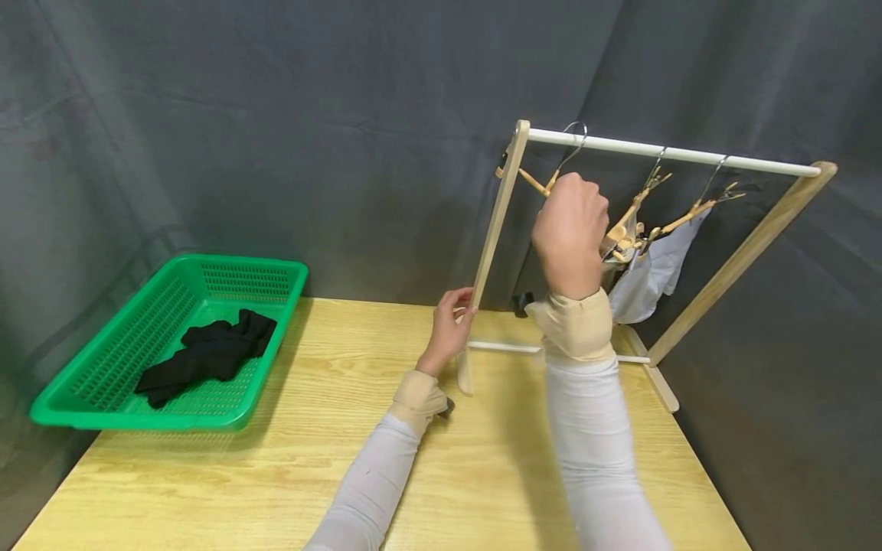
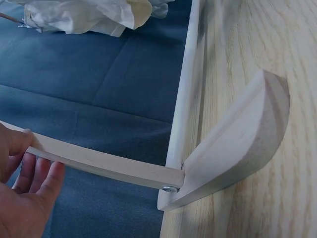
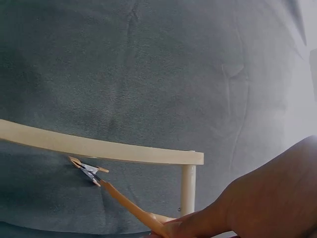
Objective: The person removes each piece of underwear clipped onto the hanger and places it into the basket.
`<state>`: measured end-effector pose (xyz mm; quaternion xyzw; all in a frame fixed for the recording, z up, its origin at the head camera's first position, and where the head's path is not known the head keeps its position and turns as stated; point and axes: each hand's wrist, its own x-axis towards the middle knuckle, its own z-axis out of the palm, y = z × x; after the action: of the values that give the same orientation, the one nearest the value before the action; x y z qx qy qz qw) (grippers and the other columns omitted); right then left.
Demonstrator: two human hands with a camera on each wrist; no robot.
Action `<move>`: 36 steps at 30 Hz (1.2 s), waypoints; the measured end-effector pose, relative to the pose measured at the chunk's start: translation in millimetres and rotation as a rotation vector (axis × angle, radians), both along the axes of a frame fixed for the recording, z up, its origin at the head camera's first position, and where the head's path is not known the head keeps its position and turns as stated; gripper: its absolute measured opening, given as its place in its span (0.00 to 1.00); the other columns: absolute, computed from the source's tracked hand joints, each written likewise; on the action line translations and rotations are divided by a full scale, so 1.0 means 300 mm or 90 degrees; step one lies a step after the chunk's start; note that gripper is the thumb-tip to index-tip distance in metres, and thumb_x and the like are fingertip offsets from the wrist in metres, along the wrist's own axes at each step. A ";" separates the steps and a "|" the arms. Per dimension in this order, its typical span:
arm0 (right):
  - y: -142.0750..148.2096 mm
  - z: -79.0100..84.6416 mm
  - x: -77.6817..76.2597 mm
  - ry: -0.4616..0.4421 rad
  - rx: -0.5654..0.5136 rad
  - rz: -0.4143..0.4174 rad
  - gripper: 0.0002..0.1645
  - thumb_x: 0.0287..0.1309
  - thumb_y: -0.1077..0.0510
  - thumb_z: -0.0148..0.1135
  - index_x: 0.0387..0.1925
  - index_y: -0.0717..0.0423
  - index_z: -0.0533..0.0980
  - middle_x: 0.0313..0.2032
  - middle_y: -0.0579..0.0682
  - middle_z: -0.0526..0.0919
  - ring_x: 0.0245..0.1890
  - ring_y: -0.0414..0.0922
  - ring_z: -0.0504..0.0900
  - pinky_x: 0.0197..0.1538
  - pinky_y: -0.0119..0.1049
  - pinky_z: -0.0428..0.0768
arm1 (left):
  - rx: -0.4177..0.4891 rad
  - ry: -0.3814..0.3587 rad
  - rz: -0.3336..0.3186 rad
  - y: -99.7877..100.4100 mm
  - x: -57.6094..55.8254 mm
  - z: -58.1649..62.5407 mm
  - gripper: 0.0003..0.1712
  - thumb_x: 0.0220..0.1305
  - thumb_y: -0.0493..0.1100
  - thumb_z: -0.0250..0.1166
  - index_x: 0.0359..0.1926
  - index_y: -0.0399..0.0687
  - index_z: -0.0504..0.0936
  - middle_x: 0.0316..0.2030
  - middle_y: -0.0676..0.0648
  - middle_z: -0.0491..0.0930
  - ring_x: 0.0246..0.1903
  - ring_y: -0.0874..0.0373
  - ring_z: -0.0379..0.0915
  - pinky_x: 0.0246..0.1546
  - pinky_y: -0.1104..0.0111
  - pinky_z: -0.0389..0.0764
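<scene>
A small clothes rack with a white top rail point(image 1: 620, 145) and wooden posts stands at the right. My left hand point(image 1: 449, 325) holds the rack's left post point(image 1: 499, 218) low down, thumb on one side and fingers on the other in the left wrist view. Just under the rail, my right hand point(image 1: 572, 229) grips a wooden clip hanger point(image 3: 129, 202), whose metal hook point(image 1: 579, 136) is at the rail. The hand hides the hanger's middle. One clip point(image 3: 89, 171) shows near the post in the right wrist view. Further right, white cloth point(image 1: 654, 279) hangs from other wooden hangers point(image 1: 678, 222).
A green plastic basket point(image 1: 186, 420) sits on the left of the wooden table point(image 1: 310, 459), with black cloth point(image 1: 210, 356) inside. Dark grey curtain point(image 1: 386, 153) surrounds the table's back and sides. The rack's feet point(image 1: 465, 373) stand on the table near the back.
</scene>
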<state>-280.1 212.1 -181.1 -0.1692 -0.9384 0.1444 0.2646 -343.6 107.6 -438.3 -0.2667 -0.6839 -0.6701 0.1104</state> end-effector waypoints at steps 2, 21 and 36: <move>0.000 -0.006 -0.003 0.002 -0.003 0.005 0.15 0.57 0.66 0.48 0.39 0.70 0.78 0.42 0.72 0.81 0.44 0.70 0.80 0.45 0.60 0.80 | -0.001 -0.002 -0.003 0.000 -0.003 0.000 0.21 0.64 0.25 0.57 0.58 0.25 0.71 0.51 0.29 0.71 0.52 0.35 0.72 0.55 0.60 0.80; -0.086 -0.045 0.048 -0.028 0.097 0.047 0.22 0.68 0.53 0.48 0.44 0.68 0.80 0.42 0.66 0.81 0.45 0.64 0.77 0.44 0.58 0.79 | 0.028 -0.033 0.001 -0.022 0.007 -0.002 0.20 0.62 0.24 0.58 0.57 0.28 0.73 0.50 0.33 0.73 0.52 0.40 0.73 0.56 0.57 0.79; 0.070 -0.004 0.374 0.363 -0.054 0.143 0.16 0.65 0.52 0.57 0.47 0.53 0.84 0.44 0.48 0.86 0.42 0.38 0.75 0.49 0.33 0.68 | 0.026 -0.034 0.011 0.017 -0.050 -0.096 0.21 0.64 0.28 0.60 0.58 0.36 0.74 0.51 0.39 0.73 0.52 0.48 0.73 0.55 0.68 0.79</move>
<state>-167.7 233.2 -182.3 -0.0281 -0.8321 0.2536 0.4925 -358.7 112.8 -467.0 -0.2402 -0.6751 -0.6898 0.1034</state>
